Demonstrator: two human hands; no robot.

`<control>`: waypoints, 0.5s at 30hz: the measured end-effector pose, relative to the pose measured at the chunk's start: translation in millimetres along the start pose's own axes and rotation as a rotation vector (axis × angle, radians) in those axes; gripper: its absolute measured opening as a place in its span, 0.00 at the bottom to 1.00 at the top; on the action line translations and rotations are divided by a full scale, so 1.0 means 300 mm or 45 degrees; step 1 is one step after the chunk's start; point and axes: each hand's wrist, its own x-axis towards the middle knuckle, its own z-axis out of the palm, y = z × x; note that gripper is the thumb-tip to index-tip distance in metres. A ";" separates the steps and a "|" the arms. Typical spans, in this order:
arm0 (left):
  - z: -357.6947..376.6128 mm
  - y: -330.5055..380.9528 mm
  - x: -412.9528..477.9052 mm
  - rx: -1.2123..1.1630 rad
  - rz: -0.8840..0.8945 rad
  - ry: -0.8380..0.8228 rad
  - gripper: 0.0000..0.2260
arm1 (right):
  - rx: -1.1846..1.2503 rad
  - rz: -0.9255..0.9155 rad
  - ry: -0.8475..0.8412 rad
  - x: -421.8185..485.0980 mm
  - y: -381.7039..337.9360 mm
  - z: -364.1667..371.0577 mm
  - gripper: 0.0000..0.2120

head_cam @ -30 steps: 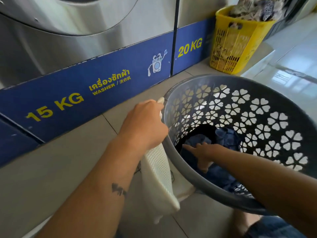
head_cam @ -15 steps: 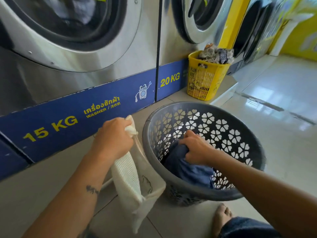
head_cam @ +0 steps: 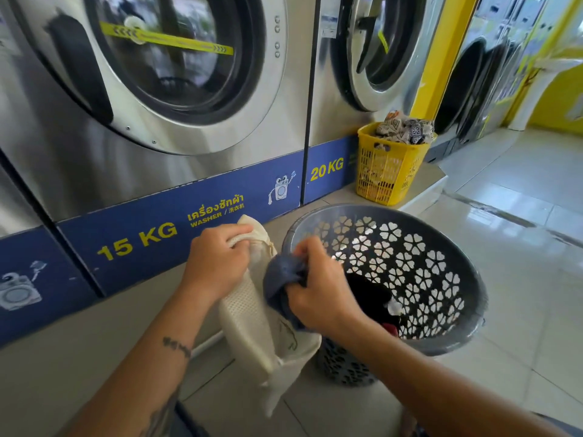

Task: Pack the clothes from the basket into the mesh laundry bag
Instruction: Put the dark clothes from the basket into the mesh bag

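Observation:
A cream mesh laundry bag (head_cam: 252, 323) hangs just left of a grey plastic basket (head_cam: 448, 272) with flower-shaped holes. My left hand (head_cam: 217, 260) grips the bag's top edge and holds it up. My right hand (head_cam: 318, 291) is closed on a blue garment (head_cam: 282, 279), held over the basket's left rim, right against the bag's opening. Dark clothes (head_cam: 369, 294) with a bit of red and white lie at the bottom of the basket.
Steel washers (head_cam: 164, 89) with a blue base panel stand close behind, on a raised step. A yellow basket (head_cam: 388, 171) full of patterned laundry sits at the back right. Glossy tiled floor (head_cam: 520, 247) stretches to the right.
My right hand has lifted the blue garment out of the basket and carried it left to the bag's mouth. The left hand keeps hold of the bag. The view has tilted upward.

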 end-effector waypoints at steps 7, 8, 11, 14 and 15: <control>-0.009 -0.012 -0.009 0.019 -0.006 -0.062 0.13 | -0.048 -0.031 -0.680 0.005 0.037 -0.028 0.24; -0.009 -0.013 -0.006 0.016 -0.012 -0.064 0.13 | -0.076 -0.059 -0.572 0.009 0.038 -0.036 0.23; -0.001 -0.007 -0.002 0.022 -0.003 -0.081 0.14 | -0.314 -0.207 -0.190 0.037 0.069 -0.056 0.20; 0.018 0.000 -0.003 0.058 0.015 -0.107 0.15 | -0.337 0.142 -0.425 0.068 0.148 -0.073 0.39; 0.024 0.002 -0.003 0.075 0.025 -0.110 0.15 | -0.193 0.286 -0.535 0.072 0.177 -0.074 0.42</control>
